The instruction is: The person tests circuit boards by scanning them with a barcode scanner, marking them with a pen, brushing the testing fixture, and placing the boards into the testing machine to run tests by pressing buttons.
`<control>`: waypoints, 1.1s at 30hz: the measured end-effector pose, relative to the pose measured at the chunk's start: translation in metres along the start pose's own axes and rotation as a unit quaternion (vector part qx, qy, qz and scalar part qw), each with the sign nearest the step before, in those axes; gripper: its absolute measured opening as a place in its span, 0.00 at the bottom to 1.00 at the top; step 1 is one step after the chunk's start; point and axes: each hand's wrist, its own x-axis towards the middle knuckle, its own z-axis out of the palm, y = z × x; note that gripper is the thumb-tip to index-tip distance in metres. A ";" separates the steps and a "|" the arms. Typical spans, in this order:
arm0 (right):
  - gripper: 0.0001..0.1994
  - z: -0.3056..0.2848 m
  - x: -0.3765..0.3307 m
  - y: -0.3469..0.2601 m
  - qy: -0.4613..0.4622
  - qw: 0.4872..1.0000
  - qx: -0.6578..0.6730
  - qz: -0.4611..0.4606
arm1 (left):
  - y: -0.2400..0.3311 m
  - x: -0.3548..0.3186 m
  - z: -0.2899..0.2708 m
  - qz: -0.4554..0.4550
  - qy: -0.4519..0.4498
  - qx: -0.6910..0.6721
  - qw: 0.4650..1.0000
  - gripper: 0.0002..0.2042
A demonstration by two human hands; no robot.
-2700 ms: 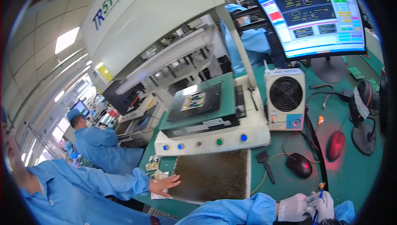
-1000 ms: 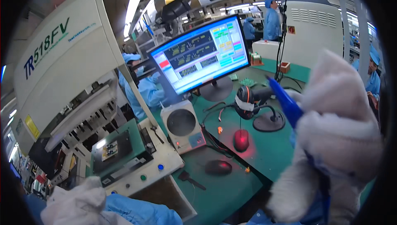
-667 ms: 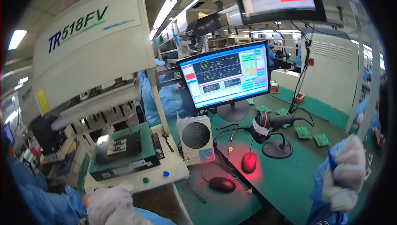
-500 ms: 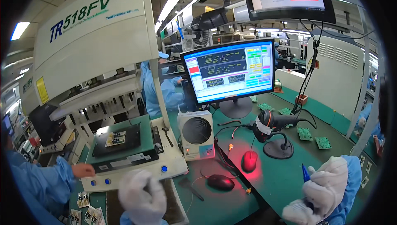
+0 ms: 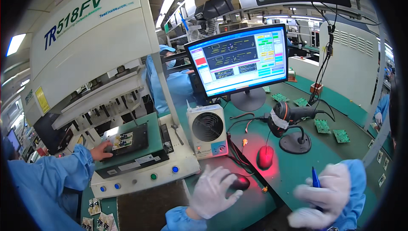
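Note:
My left hand (image 5: 214,192), in a white glove, has its fingers spread beside the black mouse (image 5: 240,182). Its fingertips overlap the mouse's near-left side; whether they touch it I cannot tell. At the right, my gloved right hand (image 5: 326,192) is closed around a blue pen (image 5: 315,177), tip pointing up. A co-worker's bare hand (image 5: 101,150) reaches in from the left to the black fixture plate (image 5: 142,136) of the test machine, next to a small circuit board (image 5: 123,141) lying on it.
A small fan unit (image 5: 207,130) stands beside the machine (image 5: 140,175). Behind are a monitor (image 5: 242,61), a red-lit mouse (image 5: 265,157) and a barcode scanner on a stand (image 5: 295,141). Green circuit boards (image 5: 322,126) lie at the right; other boards (image 5: 94,206) lie at the lower left.
My left hand has moved right to the black mouse, and its curled fingers have spread. The co-worker's hand has come onto the fixture. My right hand still grips the pen.

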 end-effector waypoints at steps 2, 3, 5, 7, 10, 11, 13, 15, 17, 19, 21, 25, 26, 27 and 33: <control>0.15 0.041 0.012 0.008 0.031 0.997 -0.043 -0.049 | 0.007 0.003 0.008 0.023 -0.020 -0.030 0.999 0.21; 0.18 0.064 0.020 0.011 0.079 0.991 -0.064 -0.088 | 0.010 0.004 0.013 0.038 -0.036 -0.026 0.998 0.23; 0.18 0.112 0.017 0.005 0.064 0.992 -0.094 -0.064 | 0.016 0.005 0.024 0.072 -0.042 -0.010 0.996 0.24; 0.13 0.160 0.008 0.012 0.039 0.997 -0.023 -0.066 | 0.020 0.005 0.040 0.101 -0.153 0.086 0.979 0.24; 0.08 0.200 -0.004 0.013 -0.003 1.000 0.028 -0.010 | 0.023 -0.001 0.064 0.070 -0.265 0.137 0.952 0.27; 0.10 0.206 -0.007 0.011 0.027 0.994 0.082 0.060 | 0.022 -0.005 0.071 0.041 -0.181 -0.151 0.971 0.30; 0.10 0.209 -0.008 0.010 0.055 0.995 0.078 0.040 | 0.019 -0.014 0.083 0.009 -0.072 -0.422 0.904 0.32; 0.10 0.207 -0.004 0.007 0.061 0.995 0.071 0.034 | 0.017 -0.021 0.094 0.045 -0.180 0.068 0.980 0.33; 0.11 0.207 -0.001 0.006 0.096 0.989 0.105 0.040 | 0.016 -0.023 0.105 0.041 -0.203 -0.043 0.977 0.31; 0.12 0.211 -0.003 0.005 0.082 0.991 0.098 0.033 | 0.015 -0.021 0.116 0.041 -0.160 -0.290 0.943 0.28; 0.13 0.218 -0.007 0.005 0.081 0.992 0.094 0.014 | 0.016 -0.018 0.124 0.036 -0.137 -0.430 0.892 0.25; 0.17 0.227 -0.013 0.002 0.077 0.990 0.112 0.039 | 0.015 -0.014 0.128 0.060 -0.146 -0.329 0.931 0.19; 0.16 0.227 -0.012 0.001 0.077 0.989 0.121 0.042 | 0.014 -0.013 0.126 0.070 -0.140 -0.297 0.942 0.17; 0.16 0.226 -0.010 0.001 0.077 0.987 0.131 0.045 | 0.014 -0.012 0.123 0.080 -0.134 -0.265 0.952 0.16; 0.14 0.218 0.009 0.007 0.045 0.996 0.060 -0.046 | 0.006 0.000 0.105 0.137 -0.095 -0.112 0.980 0.07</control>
